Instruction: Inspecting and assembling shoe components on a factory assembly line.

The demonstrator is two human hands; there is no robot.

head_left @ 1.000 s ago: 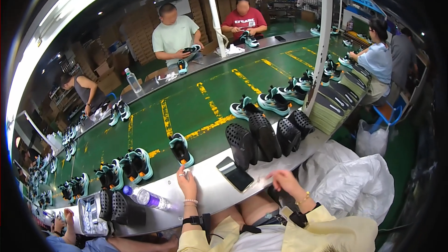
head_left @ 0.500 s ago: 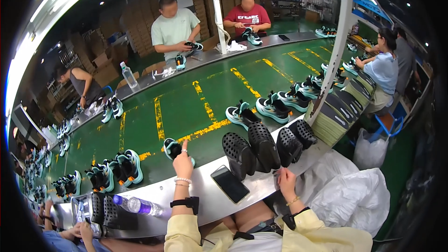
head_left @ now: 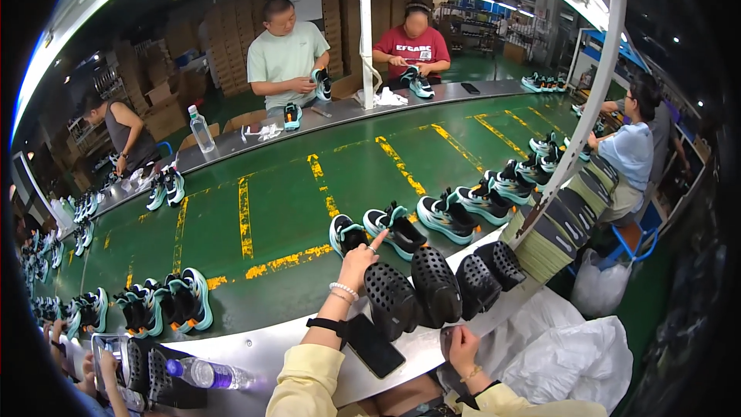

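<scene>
left hand (head_left: 356, 260) has fingers clamped on a black-and-teal sneaker (head_left: 345, 233) at the green conveyor belt's (head_left: 293, 208) near edge, long axis pointing away across it. right hand (head_left: 463, 346) rests on the steel ledge (head_left: 262, 347), fingers loosely apart. factory hall.

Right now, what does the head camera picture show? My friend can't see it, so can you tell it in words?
The person's left hand grips a black-and-teal sneaker on a green conveyor belt, while the right hand rests on the grey table edge by black perforated insoles. More sneaker pairs ride the belt, and other workers sit around it.
</scene>
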